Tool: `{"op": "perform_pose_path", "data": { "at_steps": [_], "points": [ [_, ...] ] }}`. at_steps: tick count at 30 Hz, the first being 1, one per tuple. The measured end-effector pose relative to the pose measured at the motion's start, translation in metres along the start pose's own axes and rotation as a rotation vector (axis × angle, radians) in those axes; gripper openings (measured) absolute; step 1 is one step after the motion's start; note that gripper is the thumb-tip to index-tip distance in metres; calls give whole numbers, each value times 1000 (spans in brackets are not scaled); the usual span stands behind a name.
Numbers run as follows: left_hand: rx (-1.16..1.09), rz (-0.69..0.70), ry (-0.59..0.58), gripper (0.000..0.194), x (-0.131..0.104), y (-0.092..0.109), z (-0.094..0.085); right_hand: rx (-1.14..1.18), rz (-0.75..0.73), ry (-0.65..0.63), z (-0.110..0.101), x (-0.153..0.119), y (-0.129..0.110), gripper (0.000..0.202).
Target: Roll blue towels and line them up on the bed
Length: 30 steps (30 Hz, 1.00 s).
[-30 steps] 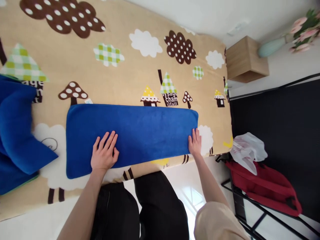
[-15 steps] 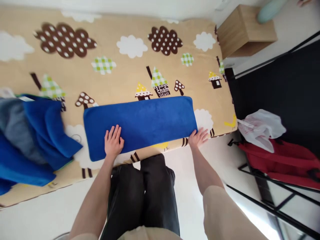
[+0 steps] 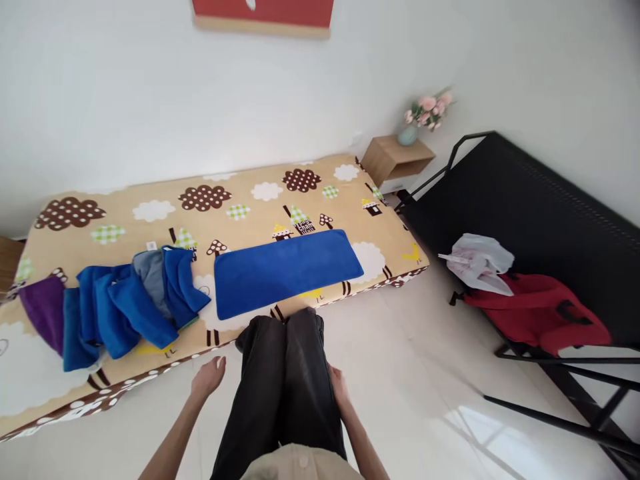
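A folded blue towel (image 3: 285, 270) lies flat and long near the front edge of a low mattress (image 3: 150, 200) covered in a beige sheet with clouds, trees and houses. My left hand (image 3: 209, 378) hangs beside my left leg with fingers loosely apart, holding nothing. My right hand (image 3: 339, 387) rests against my right leg in black trousers, also holding nothing. Both hands are well off the towel, over the white floor.
A heap of blue and grey towels (image 3: 133, 300) and a purple cloth (image 3: 43, 310) lie at the mattress's left. A wooden nightstand (image 3: 397, 160) with a flower vase (image 3: 425, 117) stands at the back right. A black metal frame (image 3: 525, 220) holds a red backpack (image 3: 535, 310) and white plastic bag (image 3: 477, 263).
Both hands left the blue towel and dropped beside my legs. The view pulled back and up, as I moved away from the mattress; the towel stays flat.
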State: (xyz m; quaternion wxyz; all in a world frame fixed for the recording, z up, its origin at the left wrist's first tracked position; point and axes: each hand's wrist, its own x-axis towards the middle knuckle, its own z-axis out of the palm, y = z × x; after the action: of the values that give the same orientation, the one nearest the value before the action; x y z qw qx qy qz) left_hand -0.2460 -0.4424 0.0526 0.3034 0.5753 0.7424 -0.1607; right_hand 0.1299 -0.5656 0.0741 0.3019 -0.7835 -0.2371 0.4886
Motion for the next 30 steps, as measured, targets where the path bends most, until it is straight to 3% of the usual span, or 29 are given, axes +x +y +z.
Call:
{"op": "perform_pose_path", "data": {
  "at_steps": [2,4,6,8,11,14,18,22,25,30],
  "points": [
    [-148,68,-15,60,-23,25,-12,-6,-55,87,-8,-3,-31,56],
    [-248,210,69,63,-49,62,-24,59,-196,153,-9,-7,-66,59],
    [-203,254,155,66,-76,101,-32,13,-360,161,4,-13,-97,59],
    [-65,287,289,68,-98,134,-36,-238,-509,192,23,-22,-117,51],
    [208,443,394,58,-118,162,-37,-700,-611,268,47,-32,-127,49],
    [359,494,366,47,-117,173,-41,-955,-599,292,50,-29,-127,53],
    [292,467,372,44,-99,180,-54,-1096,-594,225,37,-3,-139,41],
    [203,402,408,44,-87,186,-61,-990,-357,30,26,40,-166,37],
    [154,398,395,45,-82,189,-60,-905,-228,-41,19,76,-183,34],
    [128,409,419,45,-72,189,-58,-649,-46,-270,12,118,-191,22]
  ]
}}
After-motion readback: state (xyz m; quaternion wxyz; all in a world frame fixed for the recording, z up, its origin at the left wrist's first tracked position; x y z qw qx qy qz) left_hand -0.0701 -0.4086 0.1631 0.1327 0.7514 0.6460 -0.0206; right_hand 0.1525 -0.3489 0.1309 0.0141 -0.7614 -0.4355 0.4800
